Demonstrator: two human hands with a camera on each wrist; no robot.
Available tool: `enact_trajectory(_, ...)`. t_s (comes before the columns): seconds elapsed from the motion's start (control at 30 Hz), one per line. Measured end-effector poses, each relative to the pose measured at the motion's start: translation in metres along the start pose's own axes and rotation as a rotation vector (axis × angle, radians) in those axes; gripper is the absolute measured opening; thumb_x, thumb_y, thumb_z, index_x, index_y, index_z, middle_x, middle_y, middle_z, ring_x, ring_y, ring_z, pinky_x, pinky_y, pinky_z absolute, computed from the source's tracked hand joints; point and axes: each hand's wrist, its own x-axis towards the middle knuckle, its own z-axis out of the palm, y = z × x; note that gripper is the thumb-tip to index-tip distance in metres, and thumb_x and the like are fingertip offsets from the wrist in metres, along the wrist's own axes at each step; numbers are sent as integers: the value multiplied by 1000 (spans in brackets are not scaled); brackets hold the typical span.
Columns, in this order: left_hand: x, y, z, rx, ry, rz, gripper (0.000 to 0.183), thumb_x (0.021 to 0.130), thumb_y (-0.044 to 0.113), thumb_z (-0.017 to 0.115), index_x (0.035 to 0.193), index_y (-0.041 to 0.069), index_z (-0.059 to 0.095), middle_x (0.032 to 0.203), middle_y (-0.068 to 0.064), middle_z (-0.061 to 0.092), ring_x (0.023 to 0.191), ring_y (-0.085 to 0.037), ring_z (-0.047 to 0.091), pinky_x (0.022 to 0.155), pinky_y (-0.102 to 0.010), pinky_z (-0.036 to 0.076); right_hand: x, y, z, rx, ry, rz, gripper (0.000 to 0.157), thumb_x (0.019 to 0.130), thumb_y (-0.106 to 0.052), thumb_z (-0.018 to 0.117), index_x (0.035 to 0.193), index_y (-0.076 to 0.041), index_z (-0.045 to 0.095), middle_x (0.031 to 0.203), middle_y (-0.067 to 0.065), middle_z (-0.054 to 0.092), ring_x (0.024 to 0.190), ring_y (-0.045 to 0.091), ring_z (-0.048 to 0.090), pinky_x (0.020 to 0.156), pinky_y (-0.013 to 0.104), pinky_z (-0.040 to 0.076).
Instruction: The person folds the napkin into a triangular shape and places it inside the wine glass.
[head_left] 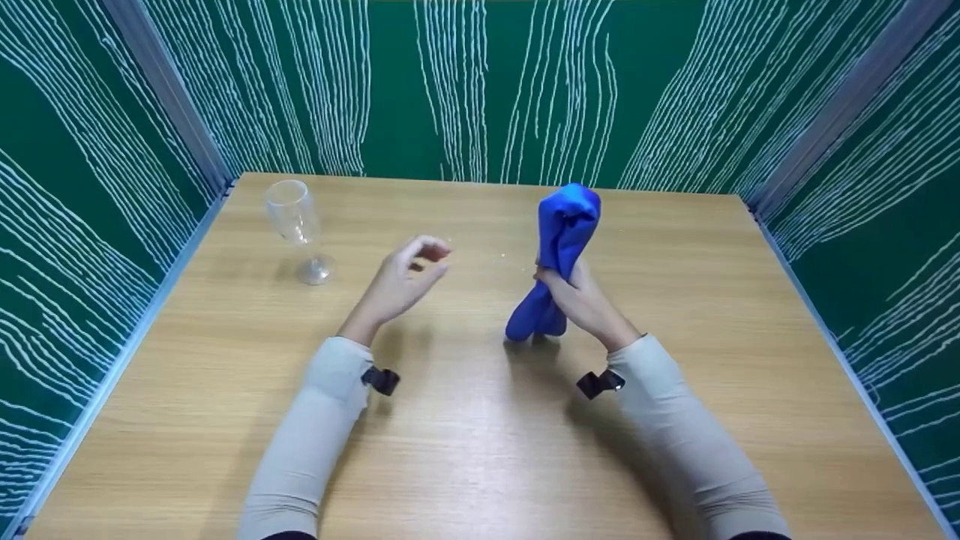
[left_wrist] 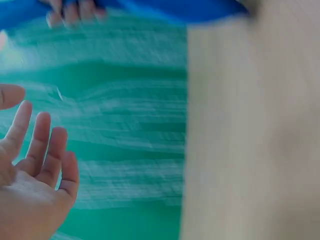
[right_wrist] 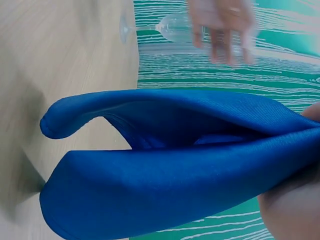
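A folded blue cloth (head_left: 562, 225) is gripped around its middle by my right hand (head_left: 589, 304). Its upper part bulges above the fist, while two loose ends hang below, close to the tabletop. In the right wrist view the blue cloth (right_wrist: 150, 185) splits into two flaps with a gap between them. My left hand (head_left: 405, 277) hovers over the table to the left of the cloth, holding nothing, its fingers loosely bent. The left wrist view shows that left hand (left_wrist: 37, 170) with palm and fingers apart from the cloth (left_wrist: 200, 10).
A clear stemmed glass (head_left: 298, 225) stands upright on the wooden table (head_left: 465, 450), toward the back left. Green walls (head_left: 397, 90) with pale wavy lines enclose the table at the back and both sides. Small light specks lie near the table's middle.
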Motion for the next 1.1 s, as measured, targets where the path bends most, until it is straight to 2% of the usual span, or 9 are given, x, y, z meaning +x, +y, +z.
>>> enact_trajectory(0.07,-5,-16,-11,5,7,-83,28,101,22,61,125,7,61,123,-13,61,114,-21,55,100,-41,45,-1,0,-6,-2,2,18,28,97,-11,52,121,2,45,109,13,49,103,30,52,95,49,43)
enact_trajectory(0.17,-14,-38,-25,5,29,-166,29,102,22,60,125,4,61,124,-17,61,116,-25,55,102,-43,44,-3,1,-13,-9,8,37,30,97,-11,52,123,3,43,112,15,48,105,32,51,97,52,42)
enact_trajectory(0.47,-32,-81,-68,59,144,-224,28,102,10,56,123,-8,59,120,-23,61,114,-33,54,105,-42,40,-6,1,-31,-43,27,46,27,98,-8,50,121,6,44,109,16,49,103,32,51,95,50,42)
enact_trajectory(0.57,-35,-92,-82,46,229,-306,30,101,6,54,125,-13,56,124,-27,58,116,-35,53,106,-41,39,-8,0,-37,-51,44,65,29,98,-9,50,122,5,44,111,16,48,104,31,50,96,49,41)
enact_trajectory(0.67,-37,-97,-92,-8,312,-447,39,101,11,52,132,-14,47,133,-26,50,124,-35,46,110,-41,36,-10,-1,-44,-60,63,75,29,98,-10,51,123,5,44,113,16,48,105,29,50,97,47,40)
enact_trajectory(0.73,-36,-97,-97,-46,359,-543,48,100,16,53,138,-10,39,139,-24,43,130,-33,41,113,-40,32,-11,-1,-48,-67,71,59,29,99,-9,50,121,8,45,111,17,49,103,30,50,94,46,40)
enact_trajectory(0.8,-35,-96,-101,-66,392,-601,57,97,20,55,143,-6,32,144,-23,38,135,-33,36,115,-40,30,-11,0,-52,-77,75,43,29,99,-9,50,121,9,45,109,16,50,101,29,50,92,45,40)
enact_trajectory(0.97,-30,-93,-110,-124,447,-644,71,94,18,57,153,1,21,154,-21,31,141,-32,32,116,-39,30,-14,-1,-61,-89,74,44,29,100,-11,50,123,6,43,111,14,48,104,30,49,95,47,40)
enact_trajectory(1.1,-24,-95,-115,-184,463,-632,65,96,15,53,153,1,24,155,-17,32,141,-29,32,116,-37,30,-18,-1,-69,-93,81,59,33,101,-14,50,125,7,41,113,16,47,105,32,50,98,52,39)
